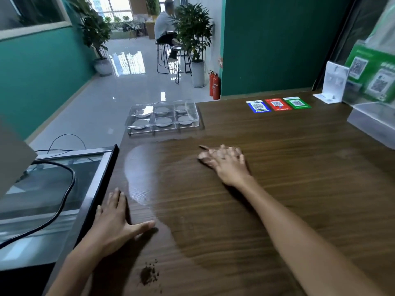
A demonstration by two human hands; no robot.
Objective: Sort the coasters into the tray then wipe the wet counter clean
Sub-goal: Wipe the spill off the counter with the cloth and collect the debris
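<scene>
A clear plastic tray [163,130] with six compartments stands at the counter's far left corner, a round grey coaster [163,121] in each compartment. A shiny wet patch [141,174] spreads over the dark wood counter [299,167] between the tray and my left hand. My left hand [116,221] lies flat near the counter's left edge, fingers straight, thumb spread out. My right hand [224,160] lies palm down in the middle of the counter, blurred, fingers spread; no cloth shows under it.
Brown crumbs [148,274] lie near the counter's front. Blue, red and green QR cards [277,104] lie at the back. A white stand [332,85] and clear acrylic holder [372,122] occupy the right. A screen with a black cable [64,189] sits left, below the counter.
</scene>
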